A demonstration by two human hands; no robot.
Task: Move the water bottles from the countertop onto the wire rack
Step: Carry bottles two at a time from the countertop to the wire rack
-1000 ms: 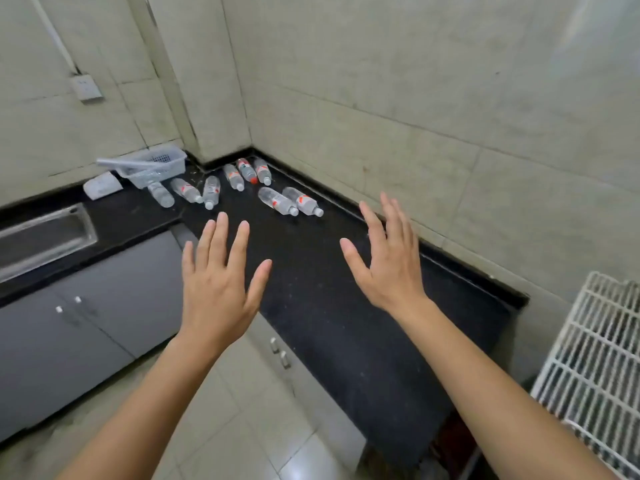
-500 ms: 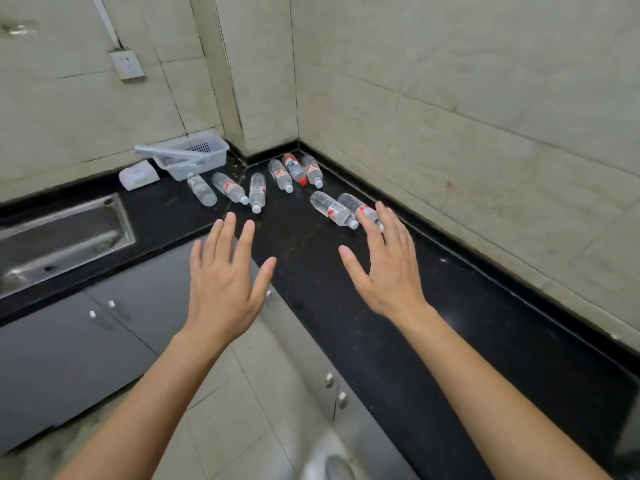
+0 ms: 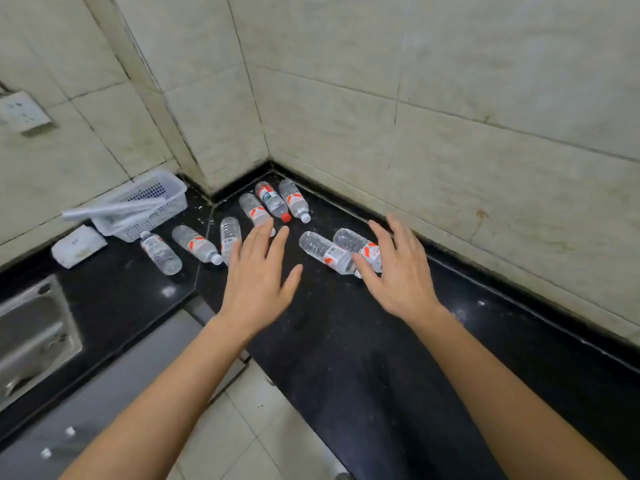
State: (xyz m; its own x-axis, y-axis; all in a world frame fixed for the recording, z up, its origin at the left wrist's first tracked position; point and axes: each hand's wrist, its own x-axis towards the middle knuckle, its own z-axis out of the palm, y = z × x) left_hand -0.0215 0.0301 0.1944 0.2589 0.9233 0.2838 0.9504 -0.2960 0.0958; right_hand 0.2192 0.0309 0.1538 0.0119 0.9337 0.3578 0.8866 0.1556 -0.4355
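Several clear water bottles with red-and-white labels lie on their sides in the corner of the black countertop. A pair of bottles lies just ahead of my right hand, whose spread fingers overlap their cap ends. My left hand is open, palm down, in front of another bottle and just short of three bottles near the wall corner. Two further bottles lie to the left. Neither hand holds anything. The wire rack is out of view.
A white plastic basket and a white packet sit by the left wall. A steel sink is at far left. Grey cabinets and tiled floor lie below. Tiled walls close the corner.
The view has swung left and closer to the corner; the wire rack has left the frame. Both open hands have moved forward over the countertop, reaching the nearest bottles.
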